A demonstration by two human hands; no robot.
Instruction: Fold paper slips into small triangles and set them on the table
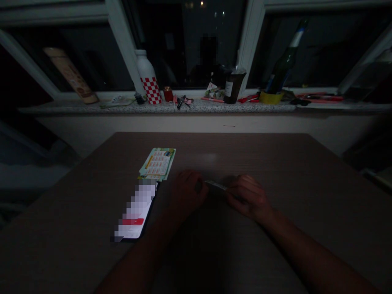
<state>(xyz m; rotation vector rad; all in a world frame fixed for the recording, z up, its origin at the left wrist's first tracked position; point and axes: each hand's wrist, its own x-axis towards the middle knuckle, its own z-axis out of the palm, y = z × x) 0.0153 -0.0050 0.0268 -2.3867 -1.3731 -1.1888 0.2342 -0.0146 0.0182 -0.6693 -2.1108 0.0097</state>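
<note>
Both of my hands rest on a brown table [275, 163] in dim light. My left hand [186, 190] is curled, its fingers closed near one end of a small thin pale object [216, 185]. My right hand [249, 196] is also curled, fingers pinched on the other end of that object. What the object is I cannot make out. To the left of my left hand lies a phone [136, 212] with a lit screen, and beyond it a small printed card [157, 163].
A stone windowsill [92, 108] runs behind the table. On it stand a white bottle with red checks [148, 77], a dark green bottle [284, 61], a dark cup [234, 85], a roll of yellow tape [271, 98], a tall tube [70, 73], pens and small clutter.
</note>
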